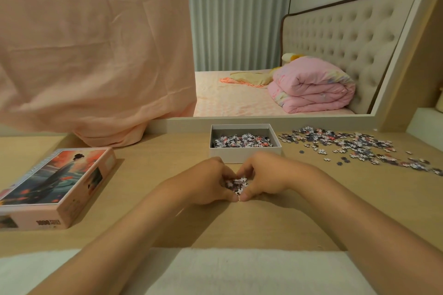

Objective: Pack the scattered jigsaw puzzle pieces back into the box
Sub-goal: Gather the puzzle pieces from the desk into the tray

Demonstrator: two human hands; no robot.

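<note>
Hands (206,181) (263,176) cup pcs (236,184), mostly hidden.

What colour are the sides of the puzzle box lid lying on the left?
The lid has pale pink sides with dark print, seen plainly in the head view.

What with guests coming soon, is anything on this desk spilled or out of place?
Yes: loose puzzle pieces lie scattered across the desk right of the open box, not in it. The left hand and right hand cup another small heap before the box; its lid lies apart, left.
</note>
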